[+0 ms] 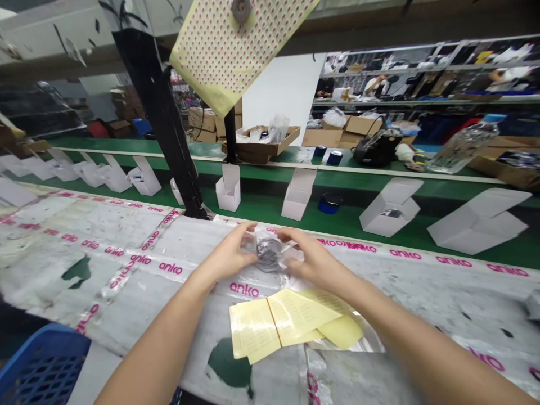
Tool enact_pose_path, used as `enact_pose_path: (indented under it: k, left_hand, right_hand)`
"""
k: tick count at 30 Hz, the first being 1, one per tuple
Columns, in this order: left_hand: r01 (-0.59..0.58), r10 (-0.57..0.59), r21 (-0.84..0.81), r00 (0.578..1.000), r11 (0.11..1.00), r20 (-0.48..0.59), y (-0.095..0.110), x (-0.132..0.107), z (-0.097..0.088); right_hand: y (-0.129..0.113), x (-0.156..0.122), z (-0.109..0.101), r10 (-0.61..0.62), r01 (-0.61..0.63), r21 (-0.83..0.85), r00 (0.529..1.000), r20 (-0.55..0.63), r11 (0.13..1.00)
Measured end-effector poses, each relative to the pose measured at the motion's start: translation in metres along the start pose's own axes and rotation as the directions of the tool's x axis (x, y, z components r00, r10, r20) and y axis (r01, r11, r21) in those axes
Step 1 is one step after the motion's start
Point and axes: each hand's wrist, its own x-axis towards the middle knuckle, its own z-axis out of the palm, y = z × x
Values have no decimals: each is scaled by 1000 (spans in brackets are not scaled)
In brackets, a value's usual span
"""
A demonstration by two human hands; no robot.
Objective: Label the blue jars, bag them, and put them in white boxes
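Now: 2 hands [225, 257]; 1 poly bag [270, 252] between.

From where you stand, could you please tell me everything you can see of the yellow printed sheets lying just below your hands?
The yellow printed sheets are several pale yellow paper leaflets, fanned out and overlapping, with lines of print too small to read and a thin brown line across the left part. They lie flat on the worn, white-covered workbench, partly over a clear plastic bag. They sit just nearer the person than the clear packet held by the left hand and right hand, neither of which touches them.
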Motion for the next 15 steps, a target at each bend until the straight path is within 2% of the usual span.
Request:
enact_pose_path:
  k: [2,3,4,6,9,11,13,15]
  left_hand:
    - [-26,44,-130,989,991,139,-1,1,-1]
    - [-20,52,-191,985,981,167,-2,2,0]
    - [3,38,-249,986,968,161,-2,3,1]
    - [92,-61,-378,994,921,94,0,6,1]
    - [248,-241,-596,966,764,93,5,8,-2]
    - [296,-295,-648,949,702,114,9,9,-5]
    - [309,-309,-635,944,708,114,11,9,-7]
    - [290,-308,-590,949,754,73,10,9,-6]
  right_hand:
    - [-3,0,4,1,-7,181,999,37,984]
    - [-5,3,7,33,-41,267,999,36,963]
    - [-6,7,11,81,-84,332,996,22,940]
    - [-8,18,15,180,-155,408,983,-24,900]
    - [-14,31,18,216,-172,408,974,-64,897]
    - [-19,37,19,187,-151,382,980,-61,912]
    - [-22,42,20,157,-126,340,985,-65,932]
    - [-21,50,19,159,-135,294,985,-61,946]
